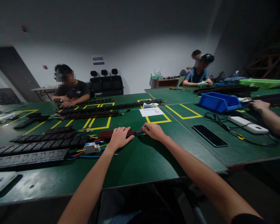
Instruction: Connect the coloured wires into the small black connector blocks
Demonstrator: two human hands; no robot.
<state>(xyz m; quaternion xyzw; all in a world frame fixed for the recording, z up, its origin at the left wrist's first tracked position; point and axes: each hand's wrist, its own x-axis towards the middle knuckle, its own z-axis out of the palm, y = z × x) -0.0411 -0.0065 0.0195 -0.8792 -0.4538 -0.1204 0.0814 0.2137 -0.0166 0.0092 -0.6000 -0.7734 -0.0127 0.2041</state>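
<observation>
My left hand (119, 138) lies across a dark red, bar-shaped part (105, 134), fingers over its far side and thumb on the near side. From the part's right end run thin coloured wires (138, 133), and my right hand (153, 131) pinches them; its fingertips partly hide them. Left of my left hand are black power strips (42, 144) and a pale-topped strip (30, 158), with red, blue and yellow-green wires at their ends. A small grey-white breaker-like block (91, 148) sits among those wires.
Along the right lie a phone (210, 135), a white power strip (248, 125) with black cable, and a blue bin (220, 102). Another person's arm (270, 116) reaches in there. A paper sheet (151, 112) lies ahead. Co-workers (76, 90) sit across the green table (135, 165).
</observation>
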